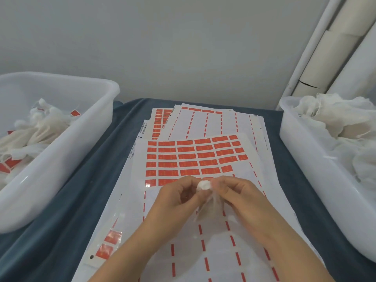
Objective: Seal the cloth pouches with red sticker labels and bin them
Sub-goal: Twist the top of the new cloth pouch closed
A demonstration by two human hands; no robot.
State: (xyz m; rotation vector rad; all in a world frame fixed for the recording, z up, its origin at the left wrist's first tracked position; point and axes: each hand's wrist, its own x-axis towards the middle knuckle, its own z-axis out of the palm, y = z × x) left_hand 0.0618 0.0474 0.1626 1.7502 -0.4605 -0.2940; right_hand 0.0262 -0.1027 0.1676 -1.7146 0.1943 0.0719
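At lower centre, the left hand [179, 195] and right hand [237, 197] both pinch a small white gauzy cloth pouch [204, 186] with curled fingers, above the near edge of a white sheet of red sticker labels [193, 157]. The blue-covered desk [97, 159] shows bare strips beside a translucent white plastic bin [81, 127] at left and a matching bin of loose white cloth [301, 143] at right.

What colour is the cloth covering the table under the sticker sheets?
Dark blue table cloth, seen in the head view, the only one.

Glossy paper label sheets [195, 159] on matt blue cloth [71, 210] — smooth translucent plastic bins [61, 159] (three and nine o'clock) hold gauzy pouches [325, 119].
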